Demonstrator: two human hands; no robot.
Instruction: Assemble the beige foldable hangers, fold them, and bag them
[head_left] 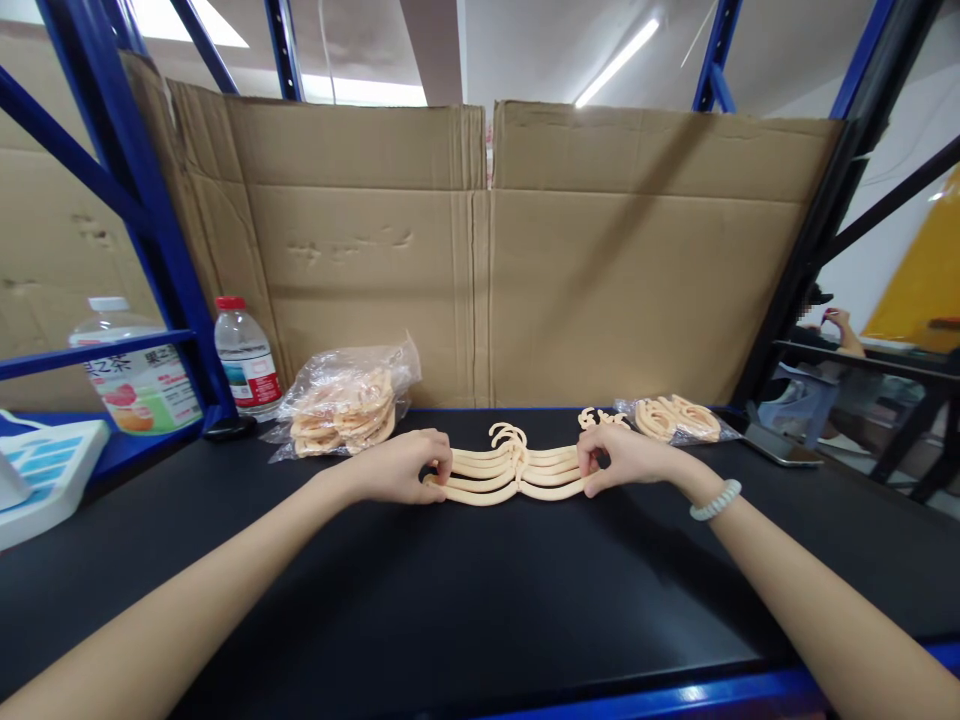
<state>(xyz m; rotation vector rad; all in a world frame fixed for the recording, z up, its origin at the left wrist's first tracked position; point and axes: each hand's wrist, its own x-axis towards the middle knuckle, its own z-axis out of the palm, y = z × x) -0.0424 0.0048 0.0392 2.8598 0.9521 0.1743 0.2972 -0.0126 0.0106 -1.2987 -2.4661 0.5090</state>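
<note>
A set of beige plastic clothes hangers [484, 484] lies on the black tabletop in front of me, lined up one behind another. Their curved arms spread left and right from a middle joint, and several curled hooks [510, 434] point away from me. My left hand [411, 466] pinches the left ends of the arms between thumb and fingers. At the right ends, my right hand [621, 458] is closed on them in the same way, with a pale beaded band [715, 499] round its wrist. Fingers hide the arm tips.
Beyond my left hand is a clear bag of beige pieces [345, 410]. Loose small hooks [600, 416] and another bag [679, 418] lie behind my right hand, near a phone-like slab [780, 445]. Bottles [247, 365] stand left. Cardboard [637, 270] walls the back. A person [840, 325] is far right.
</note>
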